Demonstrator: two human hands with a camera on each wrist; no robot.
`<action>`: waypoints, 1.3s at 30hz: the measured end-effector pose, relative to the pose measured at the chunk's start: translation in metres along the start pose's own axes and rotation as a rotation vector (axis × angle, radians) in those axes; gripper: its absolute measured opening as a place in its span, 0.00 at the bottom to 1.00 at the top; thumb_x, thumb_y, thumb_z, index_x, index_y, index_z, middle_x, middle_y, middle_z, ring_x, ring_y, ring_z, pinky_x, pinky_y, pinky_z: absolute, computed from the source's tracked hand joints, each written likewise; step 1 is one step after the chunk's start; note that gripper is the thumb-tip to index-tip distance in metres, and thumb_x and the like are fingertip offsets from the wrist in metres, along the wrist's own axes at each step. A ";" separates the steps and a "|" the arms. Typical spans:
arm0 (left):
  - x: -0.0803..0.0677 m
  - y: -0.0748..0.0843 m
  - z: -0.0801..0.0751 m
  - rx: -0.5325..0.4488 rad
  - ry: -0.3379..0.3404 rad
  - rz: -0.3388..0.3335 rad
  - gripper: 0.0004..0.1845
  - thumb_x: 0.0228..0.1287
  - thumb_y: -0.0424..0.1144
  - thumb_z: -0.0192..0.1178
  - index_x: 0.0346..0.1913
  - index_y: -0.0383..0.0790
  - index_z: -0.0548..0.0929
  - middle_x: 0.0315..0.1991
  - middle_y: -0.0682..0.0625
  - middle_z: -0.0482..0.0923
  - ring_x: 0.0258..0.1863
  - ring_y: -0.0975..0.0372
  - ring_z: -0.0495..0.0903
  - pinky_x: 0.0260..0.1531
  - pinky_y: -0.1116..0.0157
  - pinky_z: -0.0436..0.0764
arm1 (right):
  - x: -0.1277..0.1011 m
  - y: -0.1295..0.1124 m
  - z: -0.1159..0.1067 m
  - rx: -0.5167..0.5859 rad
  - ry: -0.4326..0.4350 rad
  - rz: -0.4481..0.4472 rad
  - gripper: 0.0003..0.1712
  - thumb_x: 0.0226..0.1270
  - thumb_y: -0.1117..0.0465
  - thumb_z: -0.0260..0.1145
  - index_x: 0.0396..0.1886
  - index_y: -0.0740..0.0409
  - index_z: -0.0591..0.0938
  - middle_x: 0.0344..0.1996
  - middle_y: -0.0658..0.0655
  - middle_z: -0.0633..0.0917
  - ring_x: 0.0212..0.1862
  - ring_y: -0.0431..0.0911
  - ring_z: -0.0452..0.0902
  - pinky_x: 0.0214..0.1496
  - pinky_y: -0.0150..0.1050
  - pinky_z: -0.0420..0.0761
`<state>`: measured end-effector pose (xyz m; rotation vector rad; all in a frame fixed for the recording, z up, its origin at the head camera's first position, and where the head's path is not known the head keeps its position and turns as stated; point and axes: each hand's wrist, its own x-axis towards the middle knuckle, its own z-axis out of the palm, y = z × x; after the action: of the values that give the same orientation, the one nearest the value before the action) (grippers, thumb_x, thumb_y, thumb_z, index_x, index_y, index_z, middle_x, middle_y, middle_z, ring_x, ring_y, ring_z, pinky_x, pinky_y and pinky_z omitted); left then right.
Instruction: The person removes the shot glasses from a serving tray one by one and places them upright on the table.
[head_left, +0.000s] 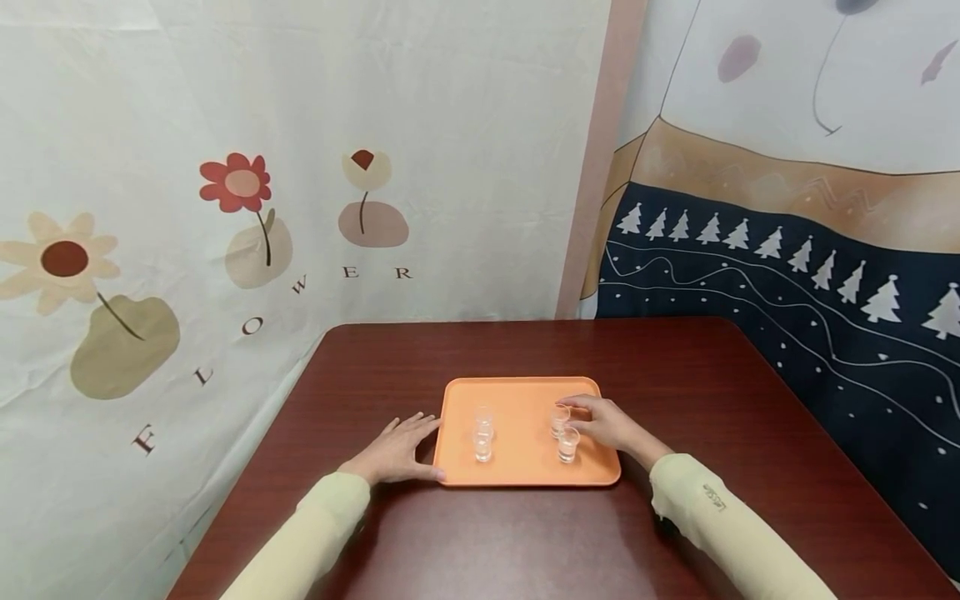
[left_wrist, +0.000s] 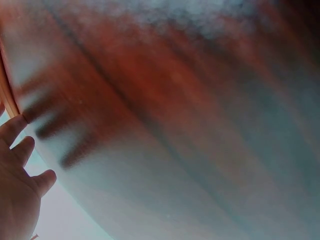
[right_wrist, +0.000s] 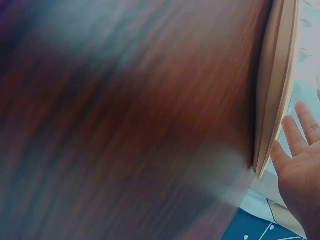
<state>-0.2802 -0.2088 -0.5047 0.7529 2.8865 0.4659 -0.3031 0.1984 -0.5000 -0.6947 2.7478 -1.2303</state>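
An orange tray lies on the table with several small clear shot glasses on it. My left hand is beside the tray's left edge, fingers extended, thumb at the near left corner; the left wrist view shows its fingers spread. Over the tray's right half, my right hand pinches the farther right shot glass between thumb and forefinger. A nearer shot glass stands just in front of that one. On the tray's left side, shot glasses stand in a line, overlapping one another in the head view.
The dark red wooden table extends around the tray on all sides. Behind it hangs a pale cloth with printed flowers and letters. At the right hangs a navy cloth with white trees.
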 end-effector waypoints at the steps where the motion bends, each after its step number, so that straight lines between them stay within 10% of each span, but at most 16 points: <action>1: 0.000 0.000 0.000 0.001 0.001 0.002 0.58 0.44 0.75 0.67 0.74 0.41 0.67 0.72 0.44 0.66 0.74 0.47 0.57 0.69 0.38 0.52 | 0.001 -0.001 0.001 0.006 0.002 0.009 0.21 0.65 0.66 0.69 0.59 0.59 0.82 0.56 0.59 0.83 0.62 0.57 0.74 0.62 0.57 0.73; 13: -0.003 0.001 -0.001 0.004 -0.007 -0.016 0.59 0.42 0.76 0.66 0.74 0.43 0.66 0.72 0.46 0.65 0.75 0.48 0.56 0.69 0.39 0.51 | 0.007 -0.005 -0.001 0.066 0.072 0.109 0.21 0.65 0.56 0.71 0.56 0.58 0.83 0.52 0.57 0.84 0.58 0.56 0.78 0.59 0.54 0.77; 39: -0.005 0.003 -0.004 0.016 -0.007 -0.005 0.58 0.44 0.75 0.66 0.75 0.43 0.66 0.72 0.45 0.65 0.74 0.47 0.57 0.69 0.38 0.52 | 0.004 0.030 -0.059 0.028 0.564 0.432 0.26 0.69 0.51 0.68 0.59 0.64 0.78 0.52 0.66 0.83 0.54 0.57 0.76 0.48 0.46 0.78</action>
<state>-0.2756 -0.2101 -0.4998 0.7474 2.8885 0.4395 -0.3312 0.2550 -0.4812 0.3008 3.0373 -1.5206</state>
